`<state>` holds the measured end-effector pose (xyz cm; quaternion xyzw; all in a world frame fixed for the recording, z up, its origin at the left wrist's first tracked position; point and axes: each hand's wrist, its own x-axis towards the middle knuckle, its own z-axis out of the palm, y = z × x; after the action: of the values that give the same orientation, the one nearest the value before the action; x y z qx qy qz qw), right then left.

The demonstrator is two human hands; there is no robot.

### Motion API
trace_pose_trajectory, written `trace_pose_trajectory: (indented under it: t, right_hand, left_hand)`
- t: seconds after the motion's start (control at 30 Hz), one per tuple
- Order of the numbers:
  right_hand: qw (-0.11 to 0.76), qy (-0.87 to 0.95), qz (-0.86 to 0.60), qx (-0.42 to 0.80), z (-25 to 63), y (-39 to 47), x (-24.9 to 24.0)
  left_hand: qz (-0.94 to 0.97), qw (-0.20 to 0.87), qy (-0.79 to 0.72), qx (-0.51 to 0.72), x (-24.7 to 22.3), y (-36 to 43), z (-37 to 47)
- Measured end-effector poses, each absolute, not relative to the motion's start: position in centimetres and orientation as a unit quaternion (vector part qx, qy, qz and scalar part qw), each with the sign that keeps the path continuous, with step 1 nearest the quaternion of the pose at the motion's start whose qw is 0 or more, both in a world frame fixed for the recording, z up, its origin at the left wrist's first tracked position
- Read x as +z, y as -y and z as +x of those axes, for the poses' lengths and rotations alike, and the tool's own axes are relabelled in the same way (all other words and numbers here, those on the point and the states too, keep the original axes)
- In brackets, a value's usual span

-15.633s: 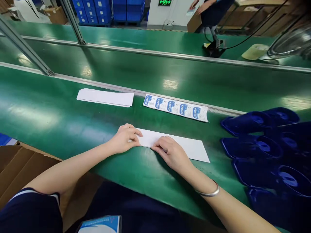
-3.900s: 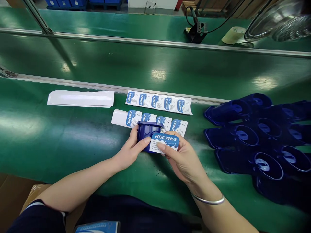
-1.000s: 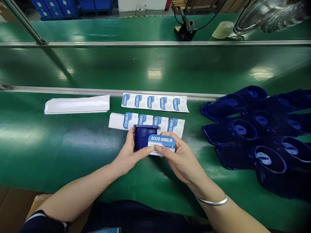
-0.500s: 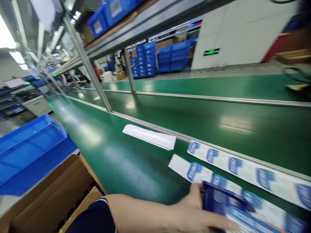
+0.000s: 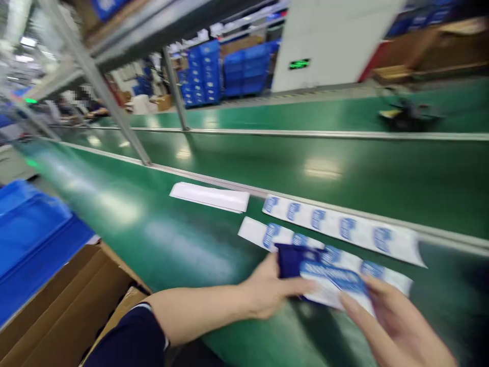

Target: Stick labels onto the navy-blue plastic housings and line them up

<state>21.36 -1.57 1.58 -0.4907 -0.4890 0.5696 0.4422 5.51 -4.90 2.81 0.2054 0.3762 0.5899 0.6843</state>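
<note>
My left hand (image 5: 265,288) is closed around a dark blue plastic item (image 5: 291,261), its thumb lying along the near side. Over that item's face lies a blue and white label (image 5: 336,285), pinched at its right end by my right hand (image 5: 401,318). Motion blur hides whether the label is stuck down. Just behind the hands, a strip of blue and white stickers (image 5: 252,232) lies on the green bench, partly covered by the item. Farther back is a second sticker strip (image 5: 332,223) along the metal rail.
Plain white strips (image 5: 210,198) lie on the green bench (image 5: 160,229) to the left. An open cardboard box (image 5: 69,300) and a blue bin (image 5: 34,224) stand at the lower left. Metal posts (image 5: 99,86) rise from the rail, carrying a shelf.
The view has swung right. My right hand, barely visible before at the bottom edge, now shows on the label. The dark blue item has turned and come up-left in the picture.
</note>
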Motion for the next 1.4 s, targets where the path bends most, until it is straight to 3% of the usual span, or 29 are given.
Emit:
trace_pose_trajectory:
  t: [0.17, 0.47, 0.83, 1.1, 1.4]
  right_hand:
    - [0.487, 0.558, -0.465, 0.486, 22.7, 0.6, 3.1]
    - [0.469, 0.723, -0.39, 0.325, 22.7, 0.7, 5.2]
    - [0.504, 0.776, -0.322, 0.202, 22.1, 1.4, 5.9]
    - [0.504, 0.759, -0.329, 0.249, 21.4, 1.5, 5.1]
    - [0.521, 0.599, -0.396, 0.461, 19.5, 2.8, 2.3]
  left_hand:
    - [0.16, 0.707, -0.383, 0.572, 3.9, 4.0, 3.9]
    - [0.226, 0.708, -0.385, 0.547, 3.8, 3.7, 3.7]
    - [0.25, 0.737, -0.374, 0.504, 4.0, 4.0, 3.5]
    - [0.254, 0.758, -0.353, 0.487, 4.2, 4.4, 3.4]
    - [0.282, 0.764, -0.326, 0.481, 3.9, 3.9, 2.7]
